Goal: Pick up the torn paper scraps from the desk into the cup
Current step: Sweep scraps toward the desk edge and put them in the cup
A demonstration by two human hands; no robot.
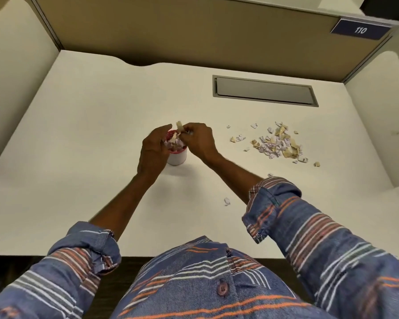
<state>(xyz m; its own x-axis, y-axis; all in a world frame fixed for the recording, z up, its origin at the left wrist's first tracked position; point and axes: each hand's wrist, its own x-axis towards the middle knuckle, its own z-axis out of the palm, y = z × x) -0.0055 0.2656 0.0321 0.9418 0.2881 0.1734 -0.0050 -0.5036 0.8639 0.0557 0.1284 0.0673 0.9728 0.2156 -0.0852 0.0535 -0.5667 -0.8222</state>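
Left hand [153, 153] is curled round the left side of the small white paper cup with a red rim [177, 158] and holds it upright near the middle of the white desk [90, 134]. Its fingertips are hidden behind the cup. Right hand [199, 141] sits just above the rim, fingers narrow, pinching a tan torn paper scrap [179, 125] over the opening. The cup is heaped with lilac and tan scraps inside [174, 143].

The main pile of torn paper scraps [279, 143] is white, lilac and tan, and lies on the desk well right of the cup, spread loosely. Stray white scrap [227, 201] is near the right forearm, with another small one [270, 174] beside the rolled blue striped sleeve [272, 196].

Grey metal cable flap [265, 90] is set in the desk behind the pile. Dark label reading 110 [360, 30] is on the partition top right.
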